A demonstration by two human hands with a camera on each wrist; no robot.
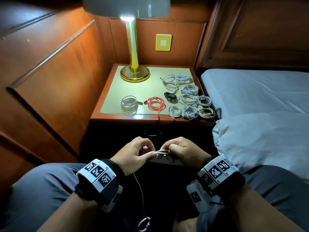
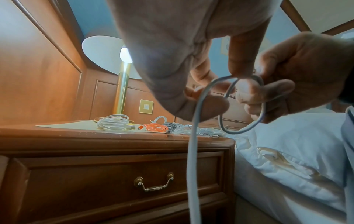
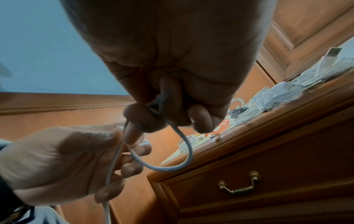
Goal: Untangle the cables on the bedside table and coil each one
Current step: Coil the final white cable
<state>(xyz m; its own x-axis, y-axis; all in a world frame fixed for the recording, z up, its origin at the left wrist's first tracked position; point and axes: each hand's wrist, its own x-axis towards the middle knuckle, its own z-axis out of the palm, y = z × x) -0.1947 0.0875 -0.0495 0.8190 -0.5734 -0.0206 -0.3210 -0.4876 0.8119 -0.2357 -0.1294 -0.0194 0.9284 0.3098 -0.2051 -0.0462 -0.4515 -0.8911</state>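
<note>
Below your chin, over your lap, both of your hands work one thin white cable [image 1: 161,151]. Your left hand [image 1: 133,154] pinches it between thumb and fingertips, and your right hand [image 1: 181,152] has its fingers curled round the small loops already gathered there, so both grips are closed on the same smooth round cord. From the left wrist view one loop [image 2: 247,106] bows out below your right fingers, and the free length drops straight down past the drawer front (its far end curls near your feet in the head view).

Ahead stands the bedside table [image 1: 117,117], glossy red-brown wood with a moulded edge, a pale matte mat [image 1: 150,72] lying flat on top. On the mat lie finished coils: a larger white coil [image 1: 129,103] at the front left, a red coil [image 1: 156,103] just beside it with its orange plug reaching the table's front lip, a small black coil [image 1: 170,96] behind that, and a cluster of white coils [image 1: 189,97] packed close along the right side, some touching.

At the back left corner a lamp [image 1: 133,47] rises on a polished brass column from a round brass foot. The drawer carries a brass bail handle [image 2: 154,183]. To the right, wrinkled white bedding [image 1: 260,139] lies against the table.
</note>
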